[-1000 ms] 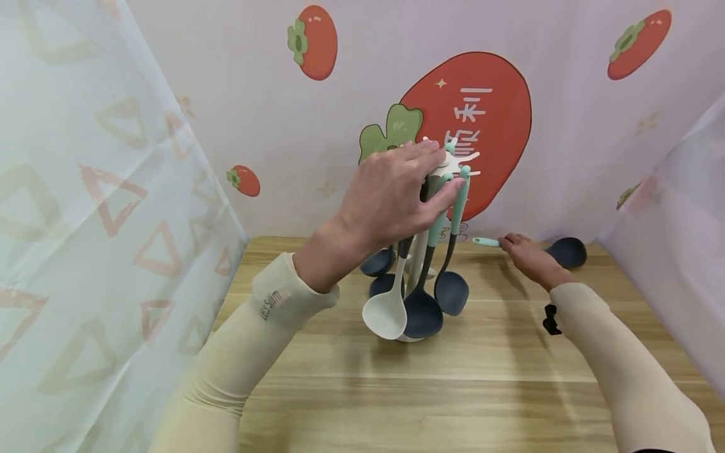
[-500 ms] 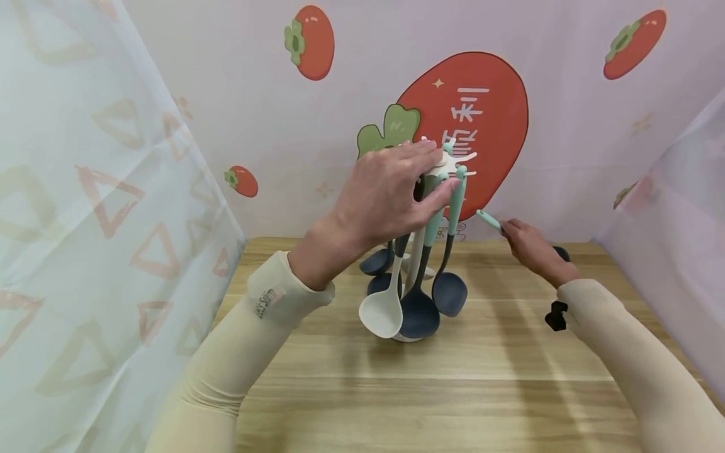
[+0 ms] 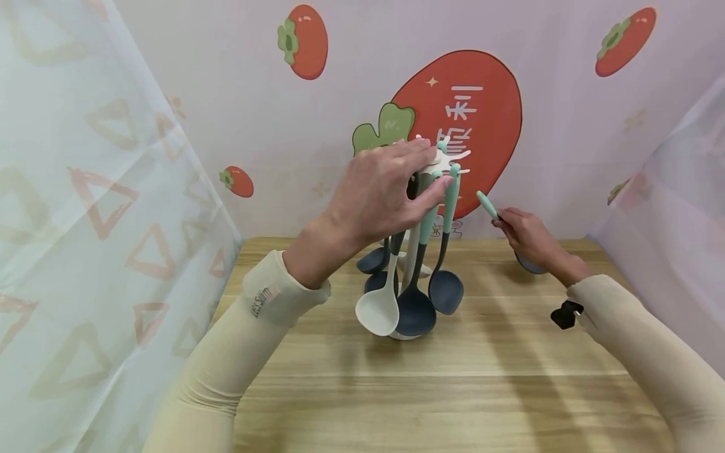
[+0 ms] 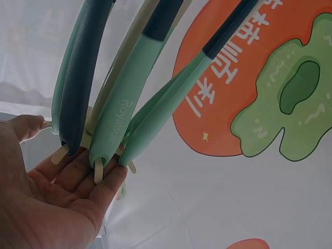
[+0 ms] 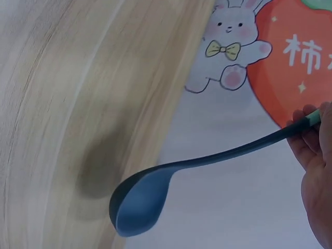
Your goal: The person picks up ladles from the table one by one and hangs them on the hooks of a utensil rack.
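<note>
In the head view, a white utensil rack (image 3: pixel 444 163) stands on the table, hung with several dark blue ladles and spoons on mint handles and a white ladle (image 3: pixel 377 313). My left hand (image 3: pixel 385 189) rests over the rack's top, fingers extended across it and thumb lower beside the hooks. The left wrist view shows that hand (image 4: pixel 72 192) at the hooks, where handles (image 4: pixel 114 119) hang. To the right, my right hand (image 3: pixel 529 236) grips a dark blue ladle by its mint handle (image 3: pixel 486 204). Its bowl (image 5: pixel 140 205) shows in the right wrist view, the handle end mostly hidden.
The wooden table (image 3: pixel 430 402) reaches back to a pale curtain (image 3: pixel 272 126) printed with red persimmons. Similar cloth walls (image 3: pixel 113 207) stand at left and right. On the right sleeve's cuff is a small black piece (image 3: pixel 566 314).
My right hand has lifted the ladle off the table at the right and tilted its handle end upward; the bowl has swung left under the hand. The left hand has stayed on the rack.
</note>
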The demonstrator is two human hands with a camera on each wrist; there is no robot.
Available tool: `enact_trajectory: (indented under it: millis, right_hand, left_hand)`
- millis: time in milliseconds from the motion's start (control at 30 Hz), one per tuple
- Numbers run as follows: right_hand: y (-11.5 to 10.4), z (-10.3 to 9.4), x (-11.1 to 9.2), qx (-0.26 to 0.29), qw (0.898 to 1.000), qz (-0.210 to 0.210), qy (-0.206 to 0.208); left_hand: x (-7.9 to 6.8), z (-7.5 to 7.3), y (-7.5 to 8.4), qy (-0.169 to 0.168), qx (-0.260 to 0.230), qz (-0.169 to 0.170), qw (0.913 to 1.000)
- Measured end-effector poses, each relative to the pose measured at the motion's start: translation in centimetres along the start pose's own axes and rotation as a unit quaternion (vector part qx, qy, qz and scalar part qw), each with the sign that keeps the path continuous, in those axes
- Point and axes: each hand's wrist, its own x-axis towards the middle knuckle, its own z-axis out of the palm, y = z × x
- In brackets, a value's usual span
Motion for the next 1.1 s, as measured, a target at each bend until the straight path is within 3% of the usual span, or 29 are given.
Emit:
enact_trajectory:
  millis: [600, 933, 1100]
  right_hand:
    - [-4.8, -1.7, 1.9, 0.126, 0.992, -0.006, 0.029]
    - [-8.0, -4.0, 3.8, 0.129, 0.988, -0.038, 0.077]
    - [-9.4, -5.3, 4.7, 0.13, 0.987, -0.048, 0.08]
  left_hand:
    - [0.0, 0.1, -0.1, -0.01, 0.003, -0.003, 0.9999]
    - [-0.1, 0.2, -0.2, -0.005, -0.006, 0.004, 1.0]
    - [-0.1, 0.1, -0.3, -0.001, -0.01, 0.006, 0.9999]
